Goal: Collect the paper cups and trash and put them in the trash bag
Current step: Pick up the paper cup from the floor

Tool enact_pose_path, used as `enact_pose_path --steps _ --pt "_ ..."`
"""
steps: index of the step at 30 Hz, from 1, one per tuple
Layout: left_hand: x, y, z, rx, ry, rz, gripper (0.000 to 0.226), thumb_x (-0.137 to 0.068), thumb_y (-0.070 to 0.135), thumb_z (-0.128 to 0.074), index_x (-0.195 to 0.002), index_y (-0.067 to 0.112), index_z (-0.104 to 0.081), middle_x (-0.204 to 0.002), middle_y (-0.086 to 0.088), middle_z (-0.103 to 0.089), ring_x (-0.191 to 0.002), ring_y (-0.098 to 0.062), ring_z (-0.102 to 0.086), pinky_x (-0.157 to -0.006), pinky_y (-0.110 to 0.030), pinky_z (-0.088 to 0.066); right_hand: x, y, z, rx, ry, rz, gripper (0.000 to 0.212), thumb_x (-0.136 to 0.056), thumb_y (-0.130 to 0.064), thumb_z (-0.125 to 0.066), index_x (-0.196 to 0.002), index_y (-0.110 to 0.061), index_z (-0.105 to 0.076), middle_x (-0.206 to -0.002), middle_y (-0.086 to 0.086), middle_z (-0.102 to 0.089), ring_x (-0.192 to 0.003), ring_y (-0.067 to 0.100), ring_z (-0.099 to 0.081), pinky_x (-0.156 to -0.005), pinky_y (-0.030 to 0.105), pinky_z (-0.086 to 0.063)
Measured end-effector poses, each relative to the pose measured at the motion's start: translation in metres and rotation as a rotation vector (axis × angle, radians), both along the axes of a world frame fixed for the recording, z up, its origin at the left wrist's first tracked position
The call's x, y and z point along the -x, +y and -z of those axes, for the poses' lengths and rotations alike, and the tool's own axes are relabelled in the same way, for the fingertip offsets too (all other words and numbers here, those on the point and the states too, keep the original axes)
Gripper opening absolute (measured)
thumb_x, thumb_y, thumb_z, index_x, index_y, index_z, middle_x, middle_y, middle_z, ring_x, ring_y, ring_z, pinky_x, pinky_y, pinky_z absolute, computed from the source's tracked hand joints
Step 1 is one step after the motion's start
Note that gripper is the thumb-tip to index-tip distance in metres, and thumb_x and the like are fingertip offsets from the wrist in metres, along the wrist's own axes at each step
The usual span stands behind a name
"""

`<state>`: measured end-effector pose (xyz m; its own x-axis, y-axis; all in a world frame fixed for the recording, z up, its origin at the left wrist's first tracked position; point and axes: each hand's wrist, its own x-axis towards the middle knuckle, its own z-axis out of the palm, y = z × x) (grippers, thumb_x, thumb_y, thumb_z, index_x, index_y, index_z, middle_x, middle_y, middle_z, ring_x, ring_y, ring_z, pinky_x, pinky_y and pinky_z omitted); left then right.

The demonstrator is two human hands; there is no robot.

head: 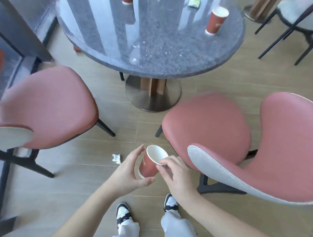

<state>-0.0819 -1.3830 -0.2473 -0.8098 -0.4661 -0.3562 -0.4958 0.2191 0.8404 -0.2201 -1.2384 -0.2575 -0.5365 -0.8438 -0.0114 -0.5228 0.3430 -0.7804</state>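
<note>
My right hand [171, 176] pinches the rim of a red paper cup [149, 165] with a white inside, held tilted above the floor. My left hand [130, 172] is spread open just left of the cup, fingers straight, thumb under its base; I cannot tell if it touches. A crumpled white tissue [116, 158] lies on the floor to the left. On the round table stands a second red cup [215, 21]. A third red cup [127, 1] shows at the top edge, and a green-white wrapper [194, 3] lies near it. No trash bag is in view.
The round grey stone table [152, 55] stands ahead on a metal pedestal base [152, 98]. Pink chairs flank me, one on the left [50, 108] and one on the right [220, 132]. A white chair [294, 15] sits far right. My feet are below.
</note>
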Motion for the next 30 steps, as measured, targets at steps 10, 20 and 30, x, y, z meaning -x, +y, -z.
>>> enact_pose_path --steps 10,20,30 --pt "-0.031 -0.004 -0.139 -0.02 0.147 -0.116 0.076 -0.065 0.041 -0.088 -0.13 0.039 -0.049 -0.118 0.025 -0.067 -0.109 -0.002 -0.066 -0.084 -0.016 -0.051 -0.036 -0.018 -0.152 0.273 0.006 -0.089 0.014 -0.094 -0.03 -0.06 -0.093 -0.02 -0.069 -0.092 -0.015 -0.062 -0.089 0.01 -0.057 -0.082 0.013 -0.042" --pt "-0.042 -0.008 -0.206 0.062 0.242 -0.224 0.066 -0.062 0.051 -0.088 -0.118 0.042 -0.055 -0.111 0.02 -0.07 -0.101 -0.005 -0.069 -0.081 -0.024 -0.056 -0.037 -0.03 -0.22 0.33 0.012 -0.188 0.012 -0.095 -0.026 -0.063 -0.1 -0.018 -0.071 -0.099 -0.025 -0.058 -0.096 -0.005 -0.056 -0.086 0.01 -0.04" --pt "-0.036 -0.025 -0.238 0.02 0.314 -0.218 0.06 -0.065 0.05 -0.088 -0.115 0.044 -0.057 -0.102 0.017 -0.072 -0.088 -0.005 -0.069 -0.066 -0.025 -0.055 -0.037 -0.045 -0.254 0.391 -0.07 -0.156 0.019 -0.096 -0.035 -0.058 -0.112 -0.032 -0.065 -0.11 -0.02 -0.059 -0.083 0.009 -0.063 -0.074 0.019 -0.049"
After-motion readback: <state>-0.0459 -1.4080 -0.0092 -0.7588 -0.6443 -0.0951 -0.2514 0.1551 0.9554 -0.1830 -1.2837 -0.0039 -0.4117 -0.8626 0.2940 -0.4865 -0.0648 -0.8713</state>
